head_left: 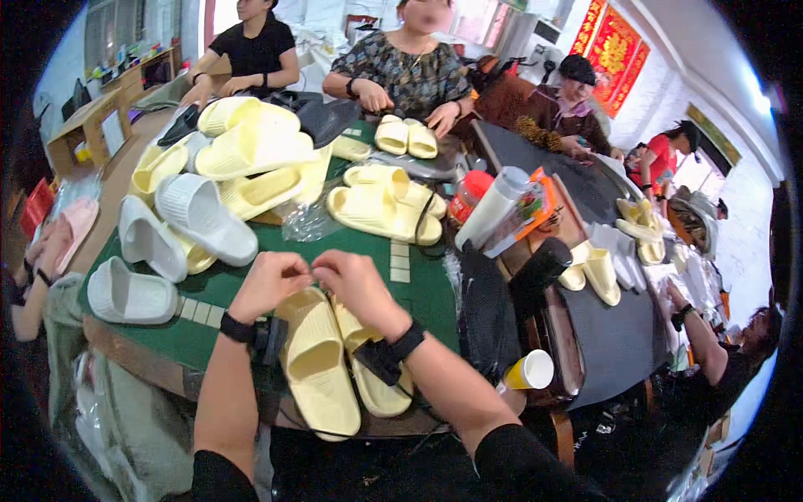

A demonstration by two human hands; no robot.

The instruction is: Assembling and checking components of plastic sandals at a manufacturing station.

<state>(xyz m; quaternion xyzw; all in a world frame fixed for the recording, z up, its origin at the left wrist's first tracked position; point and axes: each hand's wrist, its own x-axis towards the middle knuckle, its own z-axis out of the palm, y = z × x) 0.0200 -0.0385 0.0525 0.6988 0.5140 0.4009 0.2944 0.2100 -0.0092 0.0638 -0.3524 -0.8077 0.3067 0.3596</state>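
On the green table, something unseen is pinched between left hand and right hand above light, soft yellow slippers, probably best gripped by the strap.

Far left I see an open cardboard box on the wooden side table, brown, with a pale rectangular label on its near side. On the green table, between the slipper heaps, lies a crumpled clear plastic bag. Right of it sits an orange-edged packet, flat and rectangular, beside a white tube. On the back wall, upper right, hangs a red banner with gold figures, tall and slanted by the lens. Further right along that wall runs a long narrow sign, greenish with a gold border. No screens that I can make out.
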